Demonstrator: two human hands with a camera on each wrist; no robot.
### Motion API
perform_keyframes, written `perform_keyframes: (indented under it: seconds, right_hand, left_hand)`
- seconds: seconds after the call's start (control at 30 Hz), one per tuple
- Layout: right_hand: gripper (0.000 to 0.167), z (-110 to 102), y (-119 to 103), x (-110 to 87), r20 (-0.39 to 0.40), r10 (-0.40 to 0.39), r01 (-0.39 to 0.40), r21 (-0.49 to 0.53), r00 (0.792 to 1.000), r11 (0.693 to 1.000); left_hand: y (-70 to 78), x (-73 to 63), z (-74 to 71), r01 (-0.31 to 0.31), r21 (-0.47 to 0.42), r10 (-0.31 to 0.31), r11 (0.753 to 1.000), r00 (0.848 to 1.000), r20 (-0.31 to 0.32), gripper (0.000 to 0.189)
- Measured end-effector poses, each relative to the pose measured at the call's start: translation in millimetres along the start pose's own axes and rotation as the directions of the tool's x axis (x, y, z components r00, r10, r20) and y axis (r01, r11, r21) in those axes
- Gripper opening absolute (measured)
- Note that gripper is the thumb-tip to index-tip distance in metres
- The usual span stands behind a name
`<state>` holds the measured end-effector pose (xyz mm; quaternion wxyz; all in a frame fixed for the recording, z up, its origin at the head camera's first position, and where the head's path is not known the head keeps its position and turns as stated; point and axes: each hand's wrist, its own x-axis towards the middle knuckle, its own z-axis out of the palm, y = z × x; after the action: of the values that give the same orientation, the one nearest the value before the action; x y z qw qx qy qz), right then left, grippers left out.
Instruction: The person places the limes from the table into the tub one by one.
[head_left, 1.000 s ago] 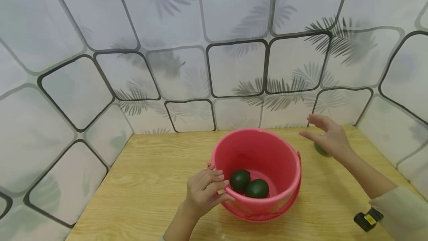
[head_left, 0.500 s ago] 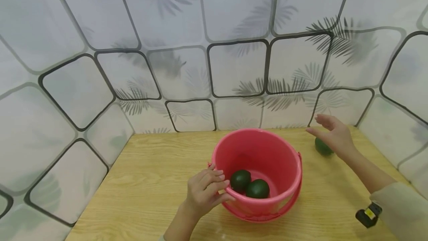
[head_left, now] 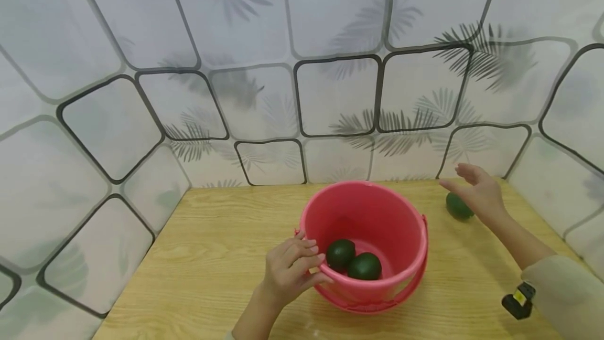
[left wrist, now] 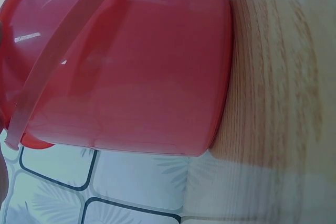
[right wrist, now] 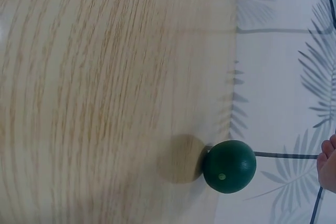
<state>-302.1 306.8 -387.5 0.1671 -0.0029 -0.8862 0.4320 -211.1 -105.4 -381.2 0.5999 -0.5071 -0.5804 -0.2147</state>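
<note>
A pink bucket [head_left: 401,290] stands upright on the wooden table, its handle hanging down at the front; its side fills much of the left wrist view. My left hand [head_left: 288,269] grips the bucket's left rim, fingertips over the edge. Inside the bottom lie two dark green avocados, one at the back [head_left: 340,254] and one nearer the front [head_left: 365,266]. To the right of the bucket, a third avocado [head_left: 456,206] lies near the table's back edge, partly hidden by my right hand [head_left: 482,193]. That hand is raised with thumb and fingers spread apart, holding nothing.
The pale wooden table [head_left: 222,230] meets patterned cloth walls [head_left: 337,98] at its back and on both sides. A small black device with a yellow mark [head_left: 519,298] sits at my right sleeve [head_left: 566,287].
My right hand has drifted a little to the right, uncovering more of the third avocado. The left hand and the bucket have stayed in place.
</note>
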Motion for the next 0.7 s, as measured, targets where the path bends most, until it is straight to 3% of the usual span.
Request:
perform_keyframes:
  seconds: [0.43, 0.7]
  right_hand:
    - [0.08, 3.2, 23.3, 4.8, 0.003, 0.077, -0.077, 0.001, 0.997, 0.997]
    - [0.083, 7.5, 37.0, 5.6, 0.016, 0.081, -0.081, -0.013, 0.997, 0.997]
  left_hand:
    - [-0.2, 0.3, -0.1, -0.004, -0.011, 0.004, 1.0, 1.0, -0.001, 0.04]
    - [0.1, 0.5, -0.8, -0.002, -0.011, 0.002, 1.0, 1.0, 0.0, 0.041]
